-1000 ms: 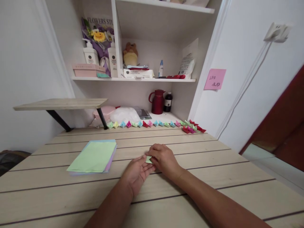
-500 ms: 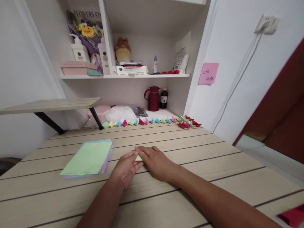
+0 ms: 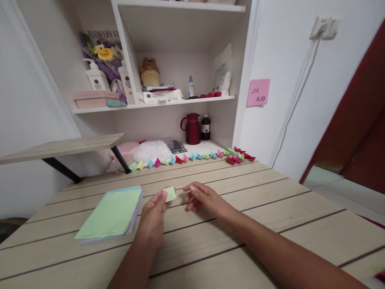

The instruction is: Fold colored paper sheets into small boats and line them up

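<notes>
Between the thumb and fingers of my left hand (image 3: 155,214) is a small folded light-green paper (image 3: 170,194), lifted a little off the table with crease lines on its face. My right hand (image 3: 204,198) hovers just to the right of it, fingers curved and apart, touching nothing. To the left of my left hand lies a stack of coloured paper sheets (image 3: 111,214), light green on top with blue and purple edges below. Along the table's back edge runs a row of small folded paper boats (image 3: 192,157) in several colours, bunched together at the right end.
A wooden riser (image 3: 66,144) on black legs stands at the back left. Behind the boats are a clear plastic bag (image 3: 152,151), a dark red jug (image 3: 192,128) and a dark bottle (image 3: 205,127). A pink note (image 3: 258,92) sticks to the wall.
My right hand has come off the folded paper and moved right, its fingers opening. My left hand has raised and turned the paper. The camera view has shifted slightly.
</notes>
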Motion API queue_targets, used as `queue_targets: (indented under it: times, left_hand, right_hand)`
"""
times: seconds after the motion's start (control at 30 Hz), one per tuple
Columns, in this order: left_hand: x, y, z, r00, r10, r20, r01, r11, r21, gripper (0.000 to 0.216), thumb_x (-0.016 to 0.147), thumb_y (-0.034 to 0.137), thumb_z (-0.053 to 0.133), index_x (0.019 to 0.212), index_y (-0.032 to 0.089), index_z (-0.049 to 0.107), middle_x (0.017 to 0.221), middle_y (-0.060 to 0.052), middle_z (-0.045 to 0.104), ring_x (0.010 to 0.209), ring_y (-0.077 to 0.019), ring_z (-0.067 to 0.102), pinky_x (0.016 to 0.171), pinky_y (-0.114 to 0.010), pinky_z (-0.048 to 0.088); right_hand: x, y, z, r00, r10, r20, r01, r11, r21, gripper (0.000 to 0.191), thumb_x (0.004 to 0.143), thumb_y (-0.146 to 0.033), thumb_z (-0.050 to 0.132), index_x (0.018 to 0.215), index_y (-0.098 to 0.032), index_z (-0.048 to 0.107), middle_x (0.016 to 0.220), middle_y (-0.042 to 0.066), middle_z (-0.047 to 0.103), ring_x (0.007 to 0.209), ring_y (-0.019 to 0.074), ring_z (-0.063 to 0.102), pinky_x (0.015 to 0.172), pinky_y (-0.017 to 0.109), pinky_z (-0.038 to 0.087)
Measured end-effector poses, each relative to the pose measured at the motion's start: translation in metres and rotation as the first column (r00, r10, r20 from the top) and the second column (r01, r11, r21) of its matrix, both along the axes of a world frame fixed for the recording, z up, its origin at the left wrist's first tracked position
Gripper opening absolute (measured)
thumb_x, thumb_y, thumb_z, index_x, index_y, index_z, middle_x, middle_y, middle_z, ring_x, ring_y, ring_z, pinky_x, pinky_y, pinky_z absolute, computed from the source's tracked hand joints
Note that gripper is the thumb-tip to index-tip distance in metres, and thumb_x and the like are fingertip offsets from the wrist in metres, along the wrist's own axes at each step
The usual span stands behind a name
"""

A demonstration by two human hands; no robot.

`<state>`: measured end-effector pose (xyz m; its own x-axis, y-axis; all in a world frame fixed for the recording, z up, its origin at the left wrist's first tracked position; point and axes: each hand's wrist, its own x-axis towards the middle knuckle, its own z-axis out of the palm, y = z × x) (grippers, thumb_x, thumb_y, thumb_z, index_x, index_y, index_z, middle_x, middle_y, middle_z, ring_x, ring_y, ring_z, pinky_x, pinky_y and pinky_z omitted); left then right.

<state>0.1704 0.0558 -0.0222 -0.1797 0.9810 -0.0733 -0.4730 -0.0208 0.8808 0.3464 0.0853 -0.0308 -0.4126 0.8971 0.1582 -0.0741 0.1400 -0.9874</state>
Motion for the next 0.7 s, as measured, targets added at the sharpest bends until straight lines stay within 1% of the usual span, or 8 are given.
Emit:
queue_targets:
  times: [0.07, 0.13, 0.27, 0.43, 0.53, 0.6, 0.7]
  left_hand:
    - [0.002, -0.001, 0.002, 0.998, -0.047, 0.035, 0.046, 0.999, 0.008, 0.029, 0.070, 0.021, 0.077, 0.097, 0.012, 0.071, 0.094, -0.010, 0.075, 0.094, -0.0185, 0.067, 0.092, -0.029, 0.047]
    - [0.005, -0.003, 0.001, 0.995, -0.087, 0.042, 0.086, 0.996, 0.018, 0.032, 0.069, 0.023, 0.079, 0.098, 0.011, 0.071, 0.095, -0.011, 0.074, 0.096, -0.0206, 0.067, 0.092, -0.031, 0.047]
    - [0.009, -0.003, -0.004, 0.993, -0.116, 0.011, 0.115, 0.993, 0.030, 0.038, 0.066, 0.029, 0.080, 0.098, 0.010, 0.071, 0.092, -0.010, 0.074, 0.092, -0.0218, 0.066, 0.088, -0.033, 0.046]
    - [0.010, -0.002, -0.007, 0.994, -0.104, -0.021, 0.104, 0.995, -0.002, 0.039, 0.063, 0.031, 0.082, 0.093, 0.010, 0.071, 0.083, -0.007, 0.073, 0.085, -0.0184, 0.064, 0.082, -0.029, 0.046]
    - [0.012, -0.003, -0.008, 0.992, -0.126, -0.016, 0.127, 0.992, 0.017, 0.036, 0.065, 0.030, 0.080, 0.093, 0.010, 0.071, 0.079, -0.006, 0.071, 0.078, -0.0166, 0.063, 0.075, -0.027, 0.046]
    - [0.015, -0.004, -0.007, 0.988, -0.150, -0.017, 0.151, 0.988, 0.031, 0.033, 0.067, 0.030, 0.079, 0.092, 0.010, 0.070, 0.075, -0.005, 0.070, 0.070, -0.0149, 0.062, 0.069, -0.026, 0.046]
    - [0.020, -0.008, -0.005, 0.980, -0.196, -0.027, 0.197, 0.979, 0.048, 0.031, 0.069, 0.030, 0.077, 0.091, 0.009, 0.069, 0.068, -0.003, 0.067, 0.058, -0.0116, 0.056, 0.060, -0.025, 0.045]
  right_hand:
    - [-0.001, -0.004, 0.001, 0.996, 0.084, 0.014, -0.084, 0.996, -0.007, 0.050, 0.089, -0.061, 0.043, 0.102, -0.016, 0.058, 0.086, 0.005, 0.064, 0.064, 0.0123, 0.061, 0.063, 0.027, 0.046]
    - [-0.003, -0.009, 0.004, 0.990, 0.134, 0.034, -0.135, 0.991, 0.024, 0.052, 0.089, -0.064, 0.042, 0.097, -0.015, 0.059, 0.087, 0.006, 0.064, 0.066, 0.0126, 0.061, 0.065, 0.027, 0.046]
    - [-0.004, -0.017, 0.009, 0.983, 0.171, 0.069, -0.175, 0.982, 0.069, 0.053, 0.091, -0.063, 0.039, 0.093, -0.015, 0.060, 0.089, 0.007, 0.064, 0.068, 0.0137, 0.061, 0.067, 0.028, 0.046]
    - [-0.004, -0.017, 0.006, 0.978, 0.179, 0.106, -0.192, 0.974, 0.123, 0.047, 0.093, -0.058, 0.039, 0.094, -0.015, 0.060, 0.085, 0.005, 0.062, 0.069, 0.0136, 0.061, 0.068, 0.028, 0.047]
    - [-0.006, -0.013, 0.002, 0.977, 0.190, 0.098, -0.201, 0.973, 0.110, 0.041, 0.089, -0.055, 0.051, 0.092, -0.015, 0.061, 0.087, 0.005, 0.063, 0.068, 0.0124, 0.059, 0.066, 0.027, 0.047]
    - [-0.009, -0.011, -0.001, 0.982, 0.160, 0.102, -0.169, 0.982, 0.089, 0.039, 0.085, -0.053, 0.057, 0.087, -0.014, 0.062, 0.083, 0.004, 0.064, 0.065, 0.0116, 0.058, 0.064, 0.025, 0.046]
    - [-0.014, -0.010, -0.006, 0.990, 0.086, 0.114, -0.091, 0.995, 0.039, 0.036, 0.084, -0.049, 0.058, 0.079, -0.014, 0.064, 0.072, 0.003, 0.064, 0.058, 0.0105, 0.056, 0.057, 0.023, 0.044]
